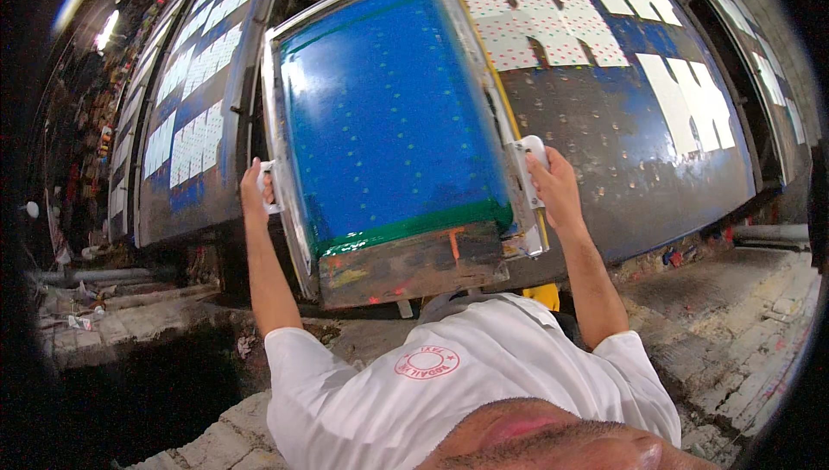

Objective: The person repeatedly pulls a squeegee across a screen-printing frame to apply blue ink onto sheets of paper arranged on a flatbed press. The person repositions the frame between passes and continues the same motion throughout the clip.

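The blue printing screen (393,116) lies flat on the long table (656,168) straight ahead of me, its long axis running away from my chest. My left hand (256,187) grips its left white handle (269,187), my right hand (553,187) its right handle (528,159), both equally near

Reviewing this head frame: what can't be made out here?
- Table surface under the screen frame: hidden by its blue mesh.
- Left hand fingers: wrapped behind the white handle.
- Right hand palm side: hidden against the frame's other handle.
- White sheets farther along the table: print too small and blurred.
- Left background: too dark, blurred.
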The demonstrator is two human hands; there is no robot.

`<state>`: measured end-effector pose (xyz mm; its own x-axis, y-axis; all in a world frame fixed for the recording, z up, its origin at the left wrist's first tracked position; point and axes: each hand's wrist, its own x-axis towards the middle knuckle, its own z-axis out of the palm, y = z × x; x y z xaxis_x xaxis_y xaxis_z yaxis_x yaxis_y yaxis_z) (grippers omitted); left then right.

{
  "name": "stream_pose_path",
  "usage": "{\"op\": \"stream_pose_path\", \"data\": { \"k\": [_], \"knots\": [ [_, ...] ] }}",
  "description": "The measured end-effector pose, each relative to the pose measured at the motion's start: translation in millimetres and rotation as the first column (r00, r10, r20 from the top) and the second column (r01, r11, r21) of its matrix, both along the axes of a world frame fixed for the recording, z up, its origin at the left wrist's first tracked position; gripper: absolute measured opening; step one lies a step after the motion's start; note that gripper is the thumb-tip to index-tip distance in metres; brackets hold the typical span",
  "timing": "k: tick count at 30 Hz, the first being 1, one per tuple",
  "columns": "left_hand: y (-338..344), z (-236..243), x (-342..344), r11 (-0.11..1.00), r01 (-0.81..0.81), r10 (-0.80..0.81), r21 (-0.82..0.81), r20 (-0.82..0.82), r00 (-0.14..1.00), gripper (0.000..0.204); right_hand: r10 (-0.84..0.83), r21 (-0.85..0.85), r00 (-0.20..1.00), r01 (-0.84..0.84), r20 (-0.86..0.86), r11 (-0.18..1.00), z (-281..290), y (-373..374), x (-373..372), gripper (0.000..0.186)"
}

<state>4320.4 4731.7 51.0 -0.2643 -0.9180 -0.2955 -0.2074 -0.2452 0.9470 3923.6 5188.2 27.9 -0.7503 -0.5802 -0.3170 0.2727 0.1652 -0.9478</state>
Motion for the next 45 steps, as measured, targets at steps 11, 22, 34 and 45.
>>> {"op": "stream_pose_path", "data": {
  "k": [11, 22, 34, 45],
  "knots": [
    [160, 48, -102, 0.986, -0.118, 0.122, -0.115, 0.031, 0.992, 0.039, 0.133, 0.003, 0.984, -0.133, -0.117, 0.991, 1, 113, -143, 0.042],
    [224, 76, -149, 0.964, -0.111, 0.156, -0.24, 0.177, 0.972, 0.03, 0.128, -0.001, 0.983, -0.129, -0.134, 0.992, 16, 160, -198, 0.046],
    [239, 18, -174, 0.948, -0.193, 0.254, -0.252, 0.238, 0.938, 0.033, 0.181, 0.077, 0.972, -0.171, -0.149, 0.982, 18, 191, -224, 0.052],
    [365, 5, -319, 0.952, -0.188, 0.24, -0.24, 0.21, 0.948, 0.031, 0.208, 0.096, 0.972, -0.198, -0.112, 0.976, 1, 318, -390, 0.055]
  ]
}}
